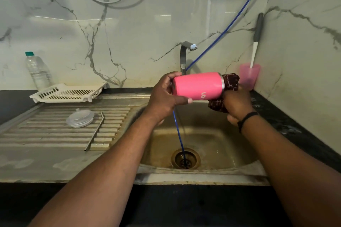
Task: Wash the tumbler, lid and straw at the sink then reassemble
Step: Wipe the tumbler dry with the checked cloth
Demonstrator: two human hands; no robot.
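A pink tumbler [198,85] lies sideways in the air above the sink basin [212,145], its open mouth pointing right. My left hand [163,98] grips its base end. A dark maroon cloth [230,84] is stuffed into the tumbler's mouth and hangs below it, and my right hand [238,105] is closed on that cloth. The clear lid [80,118] rests on the ribbed drainboard [46,131] to the left. Beside the lid lies the bent metal straw [95,131].
The tap [185,55] stands behind the tumbler, with no water visibly running. A blue hose [178,132] runs down into the drain [185,159]. A white perforated tray [68,93] and a water bottle [37,71] sit back left. A pink cup [249,76] holding a utensil stands at the right corner.
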